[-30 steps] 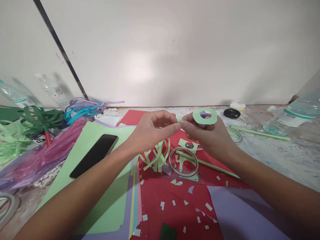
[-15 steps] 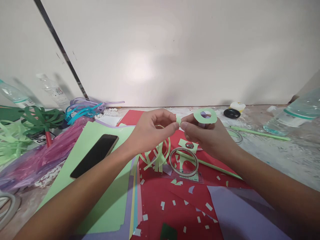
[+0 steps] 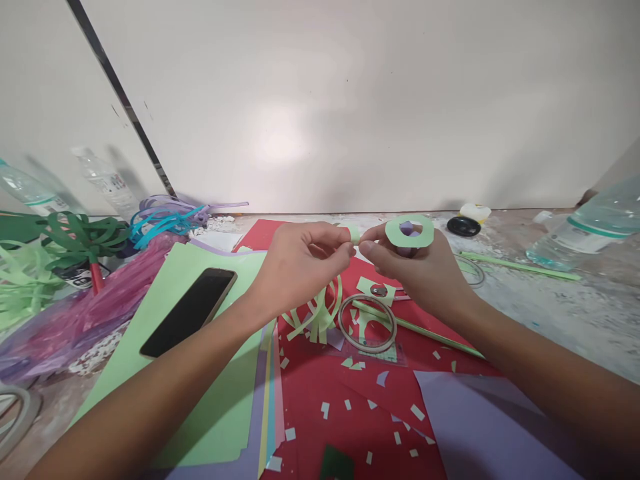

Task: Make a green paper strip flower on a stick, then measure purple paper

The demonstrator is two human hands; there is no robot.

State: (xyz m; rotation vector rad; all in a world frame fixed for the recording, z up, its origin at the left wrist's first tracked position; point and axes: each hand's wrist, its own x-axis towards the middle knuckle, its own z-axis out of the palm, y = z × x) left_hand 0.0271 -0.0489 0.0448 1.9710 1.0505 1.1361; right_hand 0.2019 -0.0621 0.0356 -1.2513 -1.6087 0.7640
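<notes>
I have the left hand [image 3: 300,260] pinching a small light green paper strip [image 3: 355,234] between its thumb and fingers. The right hand [image 3: 417,270] is just beside it, fingers bent in and thumb close to the pointing finger. I can't tell if those fingertips touch the strip. A green paper ring [image 3: 425,230] sits at the top of my right hand, and it looks like the curled fingers hold it from below. A bit of purple shows through its hole.

Under my hands lies a big red sheet [image 3: 350,387] with lots of tiny paper bits on it. A round roll of tape [image 3: 369,349] is there too, and a bunch of cut green strips [image 3: 316,327] is near it, on the left. A long green stick [image 3: 440,337] reaches out to the right. A black phone [image 3: 187,313] lies on a green sheet [image 3: 210,407], near my left arm. A purple sheet [image 3: 475,420] is under my right arm.
</notes>
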